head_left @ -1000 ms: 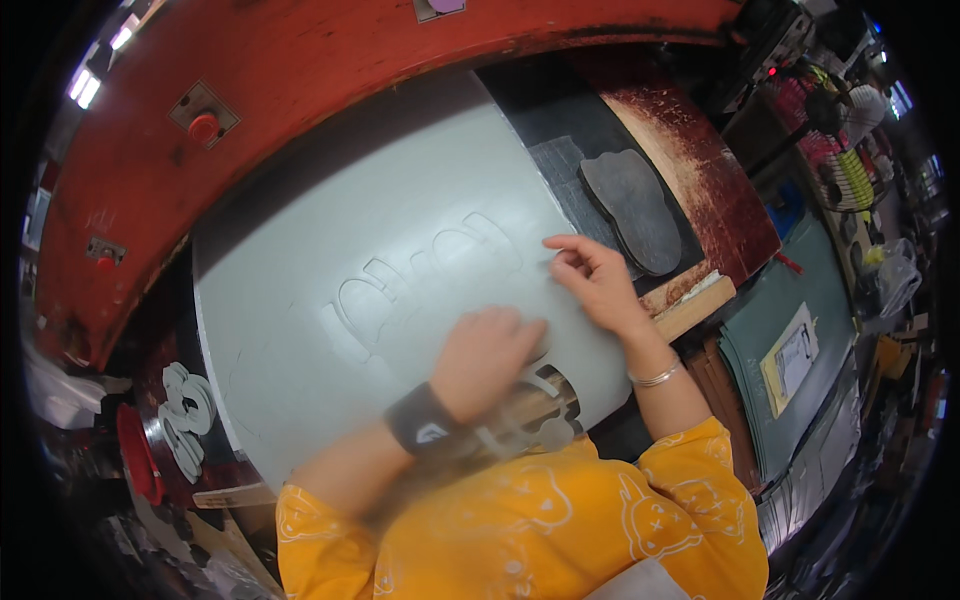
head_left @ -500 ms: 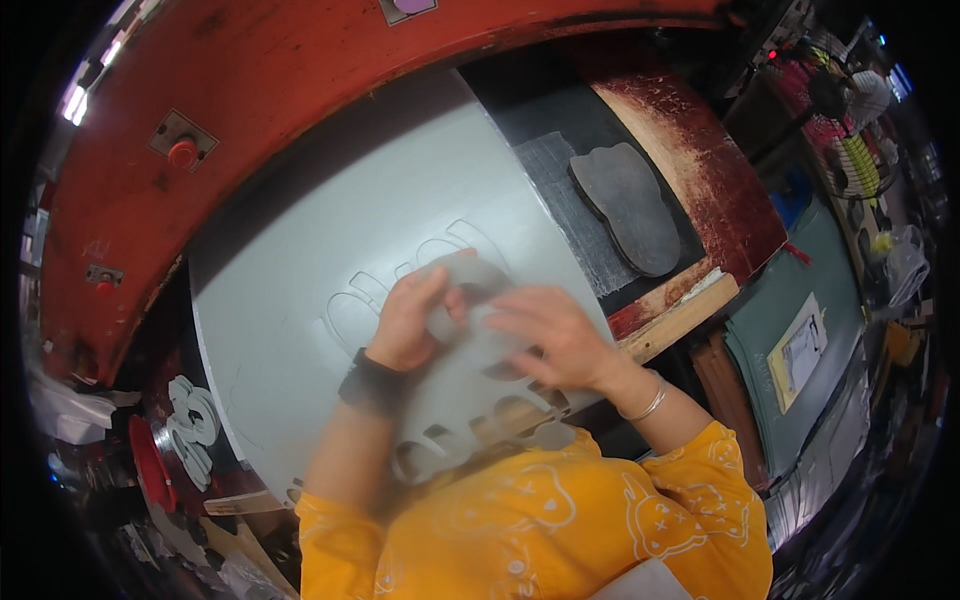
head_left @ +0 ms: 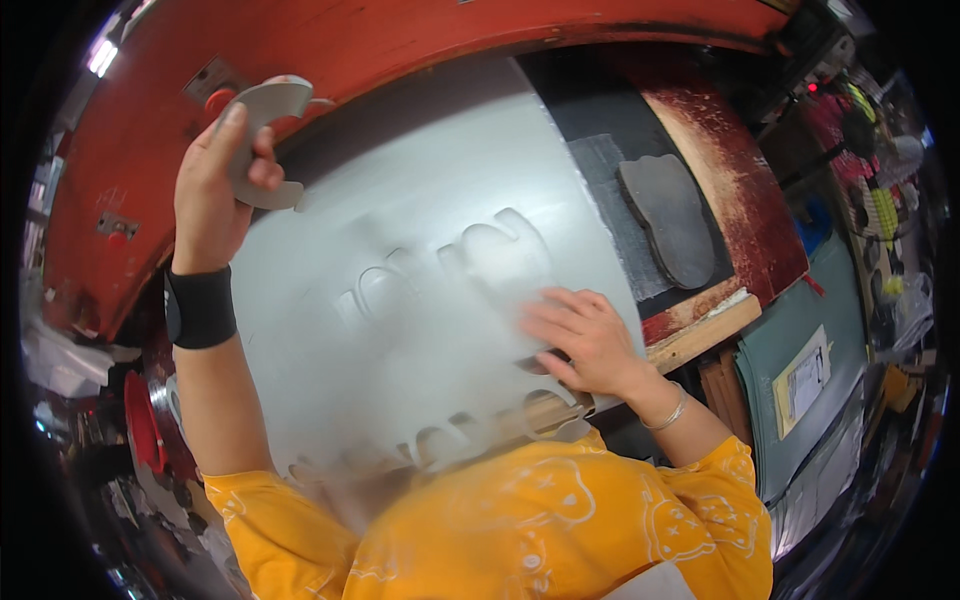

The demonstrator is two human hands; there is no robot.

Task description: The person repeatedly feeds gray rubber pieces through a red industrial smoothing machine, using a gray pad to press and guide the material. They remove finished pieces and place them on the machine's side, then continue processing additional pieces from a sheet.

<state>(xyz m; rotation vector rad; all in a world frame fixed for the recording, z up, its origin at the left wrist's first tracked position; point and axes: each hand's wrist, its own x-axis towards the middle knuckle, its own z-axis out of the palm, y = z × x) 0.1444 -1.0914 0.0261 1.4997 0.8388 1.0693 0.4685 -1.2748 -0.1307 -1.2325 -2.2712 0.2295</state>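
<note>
My left hand [head_left: 208, 205] is raised at the upper left, closed on a flat, C-shaped grey cut-out [head_left: 268, 102] with its thumb along the face. Behind it stands a red machine beam [head_left: 420, 35], and the cut-out overlaps the beam's red push button [head_left: 218, 100]. Below lies a wide light grey sheet [head_left: 310, 370] with curved cuts across its middle and notched gaps along the near edge. Over the sheet's right part is my right hand [head_left: 590, 345], open, fingers stretched out and slightly blurred. Whether it touches the sheet cannot be made out.
A dark, sole-shaped block [head_left: 668, 222] sits on a black board at the right. Nearby are a worn dark-red panel [head_left: 745, 190] and a wooden strip [head_left: 705, 330]. Green sheets [head_left: 845, 300] with a paper on them stand farther right. A red rounded object [head_left: 145, 420] is at the left.
My left hand has swung from the sheet's middle to the upper left, carrying the grey cut-out. My right hand has parted from it and spread over the sheet. The view has shifted slightly.
</note>
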